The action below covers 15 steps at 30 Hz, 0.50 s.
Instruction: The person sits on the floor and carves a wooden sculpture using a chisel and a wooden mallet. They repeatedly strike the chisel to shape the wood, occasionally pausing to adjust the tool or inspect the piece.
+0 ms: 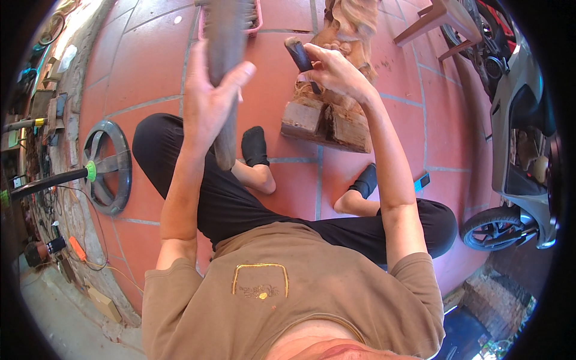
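Observation:
My left hand (210,99) is raised over my left knee, closed around a long, club-like wooden mallet (225,135). The mallet is blurred, its lower end hangs past my wrist, and its top runs out of view. Between the thumb and fingers of my right hand (330,71) is a chisel (298,55) with a dark handle and a worn, pale top, held tilted. Its lower end meets a carved wooden figure (351,27) lying on the floor, though the tip itself is hard to make out. The figure's blocky base (327,125), with a deep notch, points toward me.
A pink basket (260,18) of tools stands beyond the mallet. Spoked wheel (107,168) on a bar is at left, near cables and an orange-handled tool (77,248). A brown stool (441,24) and a grey motorbike (522,150) stand right. A blue item (422,182) lies by my right knee.

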{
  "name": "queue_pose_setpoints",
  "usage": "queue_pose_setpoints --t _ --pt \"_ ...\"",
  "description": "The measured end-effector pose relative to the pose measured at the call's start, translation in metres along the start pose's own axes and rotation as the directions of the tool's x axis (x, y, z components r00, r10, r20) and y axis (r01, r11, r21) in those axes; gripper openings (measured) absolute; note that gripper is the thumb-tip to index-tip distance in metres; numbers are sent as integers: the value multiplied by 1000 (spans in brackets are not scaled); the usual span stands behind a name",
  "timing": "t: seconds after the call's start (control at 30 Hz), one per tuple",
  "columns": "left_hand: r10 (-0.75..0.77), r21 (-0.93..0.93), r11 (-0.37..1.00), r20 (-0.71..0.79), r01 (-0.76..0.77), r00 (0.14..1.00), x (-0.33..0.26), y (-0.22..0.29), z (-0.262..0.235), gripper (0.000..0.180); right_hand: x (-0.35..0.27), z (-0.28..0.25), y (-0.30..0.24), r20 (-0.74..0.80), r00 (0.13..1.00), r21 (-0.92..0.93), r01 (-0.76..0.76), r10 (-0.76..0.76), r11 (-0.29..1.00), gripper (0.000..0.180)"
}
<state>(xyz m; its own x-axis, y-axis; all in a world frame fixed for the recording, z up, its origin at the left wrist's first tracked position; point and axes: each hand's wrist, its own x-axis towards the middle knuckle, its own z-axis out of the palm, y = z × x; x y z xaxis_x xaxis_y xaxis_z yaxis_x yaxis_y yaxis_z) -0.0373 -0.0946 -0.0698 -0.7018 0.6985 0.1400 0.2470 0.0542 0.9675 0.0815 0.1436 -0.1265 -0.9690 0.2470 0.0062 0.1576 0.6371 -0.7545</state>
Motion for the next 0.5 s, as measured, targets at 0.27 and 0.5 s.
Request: queue_pose_setpoints --t 0.27,0.5 --pt "-67 45 997 176 59 982 -3 0 -5 73 0 -3 -2 46 998 55 -44 42 997 45" --pt "79 160 983 98 -95 992 0 -4 0 74 -1 1 5 4 1000 20 23 -23 1000 46"
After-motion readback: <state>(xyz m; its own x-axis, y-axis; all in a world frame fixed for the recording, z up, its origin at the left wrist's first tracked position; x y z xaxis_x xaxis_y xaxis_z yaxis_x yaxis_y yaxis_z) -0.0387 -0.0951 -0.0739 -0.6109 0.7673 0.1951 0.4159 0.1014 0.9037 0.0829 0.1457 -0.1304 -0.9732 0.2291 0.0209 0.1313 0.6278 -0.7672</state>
